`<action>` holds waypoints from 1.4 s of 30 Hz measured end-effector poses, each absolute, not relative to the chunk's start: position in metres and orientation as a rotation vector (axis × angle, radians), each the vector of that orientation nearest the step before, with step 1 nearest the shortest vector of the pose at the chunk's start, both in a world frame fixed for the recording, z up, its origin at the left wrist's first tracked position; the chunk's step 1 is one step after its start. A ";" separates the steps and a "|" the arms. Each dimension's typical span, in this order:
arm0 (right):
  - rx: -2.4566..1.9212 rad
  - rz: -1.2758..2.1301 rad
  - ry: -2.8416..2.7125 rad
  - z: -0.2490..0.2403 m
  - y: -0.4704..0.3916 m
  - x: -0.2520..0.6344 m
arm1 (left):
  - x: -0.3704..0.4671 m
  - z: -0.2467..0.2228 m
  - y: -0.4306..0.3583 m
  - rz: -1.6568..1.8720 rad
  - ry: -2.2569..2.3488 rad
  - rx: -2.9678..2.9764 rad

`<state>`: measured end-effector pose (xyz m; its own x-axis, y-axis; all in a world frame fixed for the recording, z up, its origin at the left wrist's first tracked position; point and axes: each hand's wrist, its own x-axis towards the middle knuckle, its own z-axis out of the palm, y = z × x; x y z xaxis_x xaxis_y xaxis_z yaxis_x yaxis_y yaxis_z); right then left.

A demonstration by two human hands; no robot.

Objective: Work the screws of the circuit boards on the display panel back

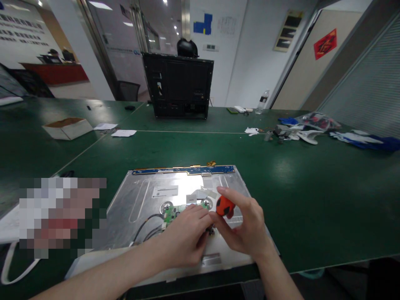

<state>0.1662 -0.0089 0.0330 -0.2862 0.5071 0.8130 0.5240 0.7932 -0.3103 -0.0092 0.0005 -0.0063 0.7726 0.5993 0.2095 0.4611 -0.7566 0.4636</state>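
Note:
A flat metal display panel (146, 196) lies on the green table, with a blue circuit strip (175, 170) along its far edge. On its middle is a green circuit board (170, 213) with black cables beside it. My right hand (246, 225) grips an orange and black tool handle (224, 206), probably a screwdriver, between thumb and fingers. Reaching across from the left, my left hand (187, 233) is bent over the board, its fingers together near the tool's lower end. Whatever those fingers hold is hidden.
A black monitor casing (181, 85) stands upright at the table's far side. An open box (68, 128) and papers (124, 133) lie left. Bags, gloves and small parts (283, 130) are at the right, near a bottle (262, 102).

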 end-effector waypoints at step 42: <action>-0.753 -0.013 -1.923 0.035 -0.009 0.167 | -0.009 -0.007 0.000 0.567 0.785 2.581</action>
<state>0.1668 -0.0087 0.0351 -0.2789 0.4950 0.8229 0.5061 0.8040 -0.3121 -0.0095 -0.0004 -0.0073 0.7623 0.5908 0.2644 0.4362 -0.7707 0.4645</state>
